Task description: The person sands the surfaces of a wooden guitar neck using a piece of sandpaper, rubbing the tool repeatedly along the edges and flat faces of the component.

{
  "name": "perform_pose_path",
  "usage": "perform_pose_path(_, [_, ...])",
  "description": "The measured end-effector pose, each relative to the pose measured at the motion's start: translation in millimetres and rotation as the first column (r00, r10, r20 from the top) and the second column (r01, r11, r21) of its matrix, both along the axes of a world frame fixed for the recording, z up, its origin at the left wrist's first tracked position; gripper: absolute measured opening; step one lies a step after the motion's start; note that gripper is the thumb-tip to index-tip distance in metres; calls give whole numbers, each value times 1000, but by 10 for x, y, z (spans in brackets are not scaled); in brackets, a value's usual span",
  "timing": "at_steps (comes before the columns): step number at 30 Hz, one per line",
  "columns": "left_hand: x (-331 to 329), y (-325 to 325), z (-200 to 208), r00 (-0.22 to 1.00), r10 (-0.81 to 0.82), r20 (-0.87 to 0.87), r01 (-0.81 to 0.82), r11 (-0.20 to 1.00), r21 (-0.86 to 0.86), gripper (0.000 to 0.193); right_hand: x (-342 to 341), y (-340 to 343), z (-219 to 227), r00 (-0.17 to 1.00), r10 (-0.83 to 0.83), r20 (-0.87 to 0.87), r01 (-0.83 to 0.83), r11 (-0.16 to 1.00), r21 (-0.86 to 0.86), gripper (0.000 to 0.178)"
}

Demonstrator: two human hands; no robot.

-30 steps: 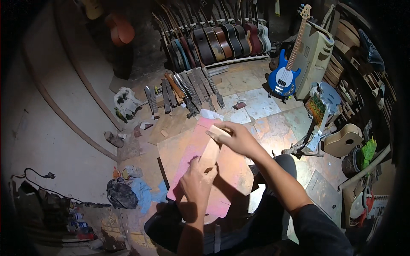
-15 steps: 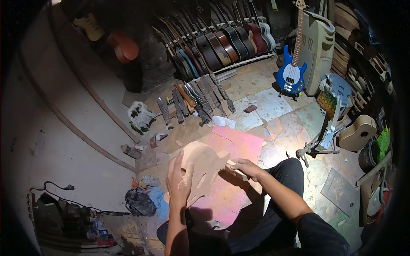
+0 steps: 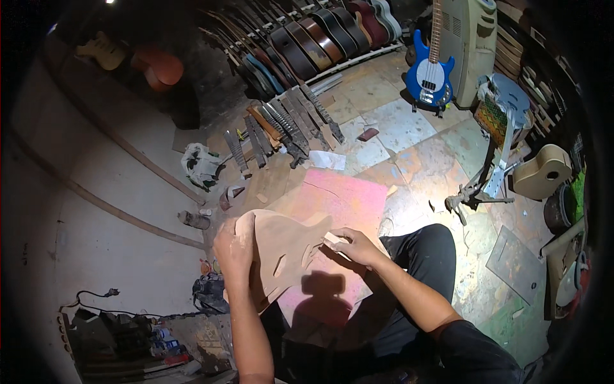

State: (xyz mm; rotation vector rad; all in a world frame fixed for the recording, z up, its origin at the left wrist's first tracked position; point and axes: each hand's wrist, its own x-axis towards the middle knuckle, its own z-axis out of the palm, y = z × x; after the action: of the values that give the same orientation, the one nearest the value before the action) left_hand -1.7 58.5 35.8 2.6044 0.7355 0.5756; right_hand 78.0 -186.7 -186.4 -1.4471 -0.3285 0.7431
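Note:
An unpainted wooden electric guitar body (image 3: pixel 288 238) with slots cut in it rests tilted over my lap. My left hand (image 3: pixel 234 248), dusted with pale powder, is closed round its left edge. In my right hand (image 3: pixel 357 247) is a small pale sanding block (image 3: pixel 334 239), gripped between thumb and fingers by the body's right edge. Whether the block touches the wood I cannot tell. Under the body lies a pink-stained board (image 3: pixel 345 198), where my shadow falls.
Several guitar necks (image 3: pixel 281 125) lie on the floor ahead, before a rack of guitars (image 3: pixel 320 41). A blue bass (image 3: pixel 430 80) stands at the far right, with a stand (image 3: pixel 473 198) nearer. A grey panel (image 3: pixel 511 265) lies at right. A wall (image 3: pixel 115 192) runs along the left.
The guitar body has turned and tipped flatter, showing more of its face. My left hand has shifted left with its edge. My right hand, still with the block, has moved slightly left and up.

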Motion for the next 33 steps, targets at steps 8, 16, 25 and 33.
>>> perform_pose_path(8, [-699,41,-52,991,-127,31,130,955,-268,58,17,-41,89,995,-96,-3,95,995,-7,43])
perform_pose_path(16, [-1668,257,-266,991,-40,-125,7,967,-253,45,-67,5,168,997,-75,-34,74,996,-41,48])
perform_pose_path(25, [-1706,-46,-496,990,-108,91,122,977,-175,52,-204,33,770,947,-219,235,193,973,130,53])
perform_pose_path(33, [-1750,-258,-686,946,-181,271,210,974,-83,48,-460,112,2247,658,-35,752,95,995,-37,54])
